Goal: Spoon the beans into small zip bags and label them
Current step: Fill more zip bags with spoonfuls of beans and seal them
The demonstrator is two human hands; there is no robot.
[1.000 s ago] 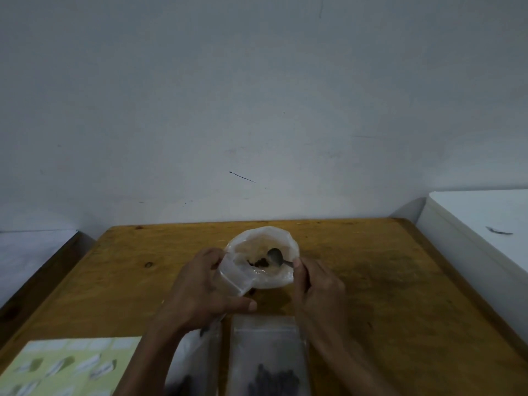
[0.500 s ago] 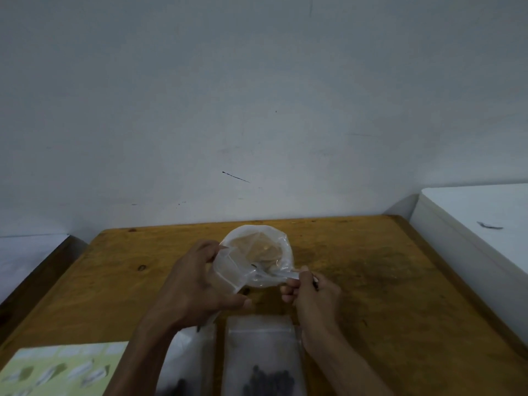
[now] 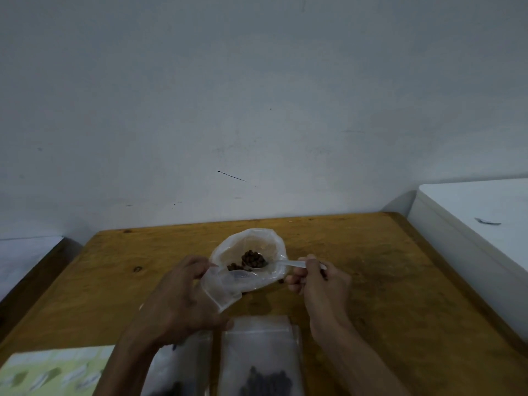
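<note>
Bare stretches of the worn yellow-brown wooden table [image 3: 385,295] lie right of the right hand [image 3: 320,281] and left of the left hand [image 3: 177,298]; back strip by the grey wall [image 3: 257,95] is also free. Centre is blocked by the open clear plastic bag of brown beans [image 3: 251,261]. Near edge is crowded: two flat clear zip bags [image 3: 260,358], pale green label sheet [image 3: 54,372]. White box-like unit [image 3: 471,232] walls off the right edge.

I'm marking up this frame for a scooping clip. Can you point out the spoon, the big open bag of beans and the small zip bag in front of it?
spoon [image 3: 288,263]: head view, on the pale handle.
big open bag [image 3: 251,234]: head view, on the far rim.
small zip bag [image 3: 258,342]: head view, on its clear upper half.
</note>
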